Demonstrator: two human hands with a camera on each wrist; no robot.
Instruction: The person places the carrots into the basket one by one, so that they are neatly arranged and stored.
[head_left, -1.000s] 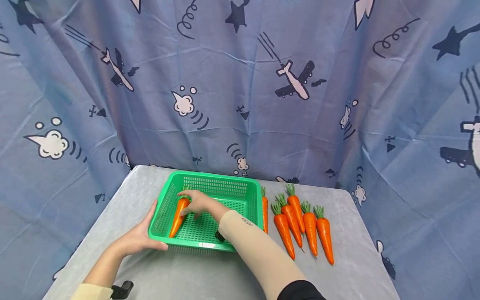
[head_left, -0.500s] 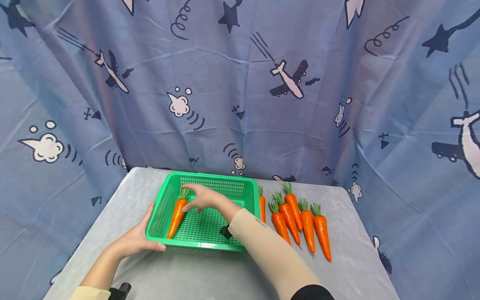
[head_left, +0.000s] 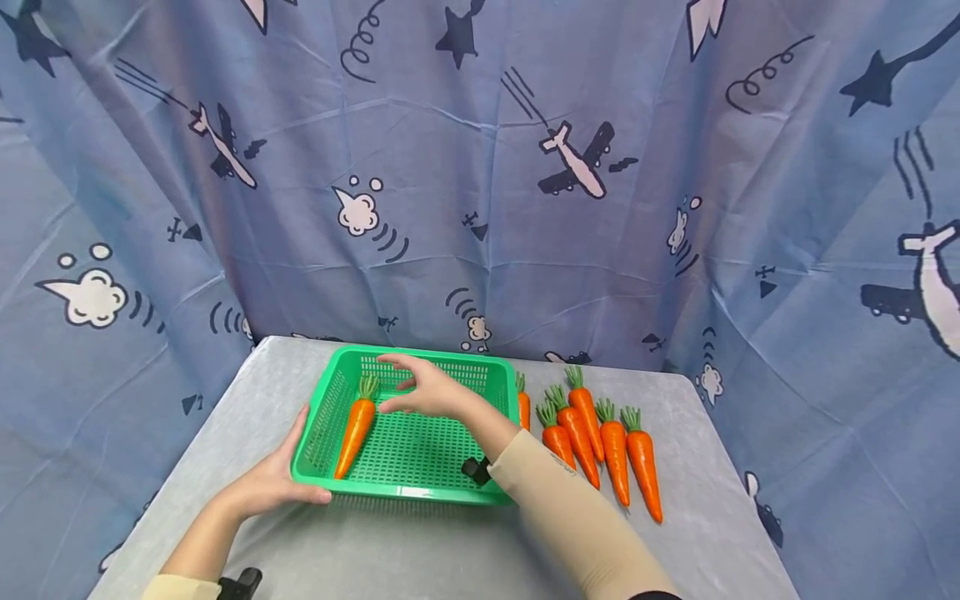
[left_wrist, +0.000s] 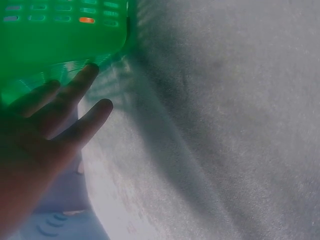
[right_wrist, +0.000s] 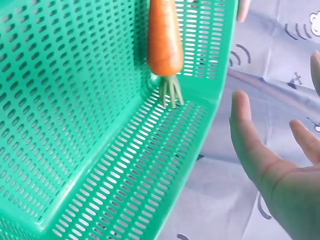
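Head view: green basket (head_left: 416,492) left of centre in the frame, on the desk (head_left: 390,554). One carrot (head_left: 356,435) lies inside, along the left wall, green tops toward the upper edge of the frame, tip near the lower-left corner.

Left hand (head_left: 273,479), lower left of the frame: at the basket's near left corner, thumb along the near side, other fingers up the left side, straight rather than curled. Left wrist view: three fingers extended and spread beside the basket wall, upper left; an orange patch shows through one slot.

Right hand (head_left: 427,390), centre of the frame: over the far part of the basket, fingers apart, holding nothing; carrot in the basket just left of its fingertips, not touching. Right wrist view: same carrot at top centre, tops pointing down the frame; thumb and fingers spread at right.

Outside the basket, right of centre: a partly hidden carrot (head_left: 523,408) just beside the right rim; then a cluster of five carrots (head_left: 615,462), tops toward the upper edge, the leftmost partly covered by the beige right sleeve (head_left: 585,517).

Background: blue curtain (head_left: 420,208) with printed planes, stars and clouds, behind the desk and on both sides.
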